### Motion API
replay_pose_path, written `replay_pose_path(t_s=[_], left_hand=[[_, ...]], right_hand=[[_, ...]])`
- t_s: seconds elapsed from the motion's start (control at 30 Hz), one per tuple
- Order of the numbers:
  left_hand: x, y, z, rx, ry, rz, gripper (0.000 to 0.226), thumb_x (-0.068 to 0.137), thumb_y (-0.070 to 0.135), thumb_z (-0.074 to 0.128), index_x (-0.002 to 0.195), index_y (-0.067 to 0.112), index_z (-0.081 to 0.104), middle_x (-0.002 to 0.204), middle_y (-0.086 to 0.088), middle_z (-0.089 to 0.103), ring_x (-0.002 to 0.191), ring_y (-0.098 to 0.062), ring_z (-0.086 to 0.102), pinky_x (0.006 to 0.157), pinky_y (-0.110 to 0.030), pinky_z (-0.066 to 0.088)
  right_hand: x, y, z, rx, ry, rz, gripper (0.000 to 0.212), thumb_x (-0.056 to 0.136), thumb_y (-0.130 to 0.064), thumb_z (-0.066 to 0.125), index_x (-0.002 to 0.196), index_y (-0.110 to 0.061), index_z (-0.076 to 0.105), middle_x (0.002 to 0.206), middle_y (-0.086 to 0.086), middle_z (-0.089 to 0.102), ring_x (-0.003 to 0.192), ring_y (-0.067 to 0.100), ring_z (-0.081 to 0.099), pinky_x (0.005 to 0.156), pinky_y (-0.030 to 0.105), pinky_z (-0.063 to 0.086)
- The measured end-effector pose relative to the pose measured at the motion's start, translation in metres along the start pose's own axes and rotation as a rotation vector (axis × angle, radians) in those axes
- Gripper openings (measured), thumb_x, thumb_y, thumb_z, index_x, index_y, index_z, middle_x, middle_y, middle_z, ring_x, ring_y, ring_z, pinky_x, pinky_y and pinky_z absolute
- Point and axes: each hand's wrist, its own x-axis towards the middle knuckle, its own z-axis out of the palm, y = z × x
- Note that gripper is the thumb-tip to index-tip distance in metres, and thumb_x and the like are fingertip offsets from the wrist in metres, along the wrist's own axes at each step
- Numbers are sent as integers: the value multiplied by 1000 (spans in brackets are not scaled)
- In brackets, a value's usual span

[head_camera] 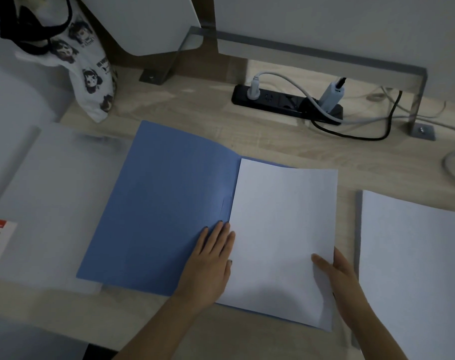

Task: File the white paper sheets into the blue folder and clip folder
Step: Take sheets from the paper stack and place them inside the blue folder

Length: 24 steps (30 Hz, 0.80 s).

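On the right leaf of the open blue card folder [156, 203]: one white paper sheet [281, 229], steadied at the fold by the flat, straight-fingered left hand [211, 261], pinched at its outer edge by the right hand [335, 276], thumb on top. Likely light, limp, easily creased; best taken by the edges. Right of the folder, a stack of white sheets [413, 268]; pale wooden worktop [195, 120], dim room.

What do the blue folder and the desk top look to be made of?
Blue folder: thin card or plastic sheet, matte; it lies open flat without glare. Desk top: pale wood-grain, probably laminate or veneer, matte; grain streaks show.
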Motion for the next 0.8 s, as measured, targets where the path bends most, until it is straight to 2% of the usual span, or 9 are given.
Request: replay_pose_path(t_s=[0.13,0.23,0.37,0.4,0.5,0.53,0.6,0.7,0.8], left_hand=[[-2,-3,5,10,47,10,54,88,32,29,130,8,52,138,-9,52,129,-27,47,107,-46,31],[-2,-5,6,15,70,19,54,87,33,29,128,9,55,137,-8,54,128,-25,49,108,-44,38],[-4,-9,4,-49,135,-12,49,86,28,33,124,8,59,136,-10,54,128,-26,48,106,-41,27],[-7,-11,2,-88,165,-35,45,86,25,36,121,9,60,134,-10,56,127,-25,49,107,-38,29],[-25,-17,-7,-293,248,-91,32,78,12,45,103,15,64,112,-3,65,109,-13,51,92,-24,45],[-35,-19,-9,-364,255,-102,29,76,10,41,95,17,62,102,1,65,98,-8,48,85,-18,42],[-55,-20,-10,-468,238,-141,26,73,11,35,85,20,57,88,6,61,84,-2,43,77,-15,36],[-89,-20,-6,-562,160,-174,15,73,19,41,84,25,49,80,10,56,74,2,40,67,-13,34],[-114,-21,3,-557,114,-156,7,73,26,48,79,28,46,70,12,55,67,-2,45,60,-14,34]], right_hand=[[1,3,1,-12,-4,-20,34,91,-15,52,124,-18,52,117,8,63,106,31,59,98,51,45],[0,6,3,-26,6,-45,33,91,-15,52,124,-17,52,117,7,63,106,30,59,98,49,45],[2,10,5,-51,30,-56,35,91,-18,53,126,-14,51,120,11,61,109,33,57,99,53,44],[3,10,5,-49,36,-53,35,91,-18,53,125,-14,52,120,11,61,108,33,57,99,53,44],[3,11,6,-44,53,-43,34,90,-17,55,123,-15,54,117,10,63,106,33,58,98,53,45],[3,12,6,-47,56,-44,34,89,-17,55,123,-15,55,117,10,63,106,33,59,98,53,45],[3,14,6,-45,64,-44,33,89,-15,55,122,-15,56,116,10,64,105,33,60,97,54,45],[2,13,6,-39,73,-43,33,88,-14,56,121,-16,57,115,10,65,104,34,60,97,52,46],[3,12,7,-29,76,-35,34,87,-15,57,121,-18,58,115,9,65,105,33,60,97,51,45]])
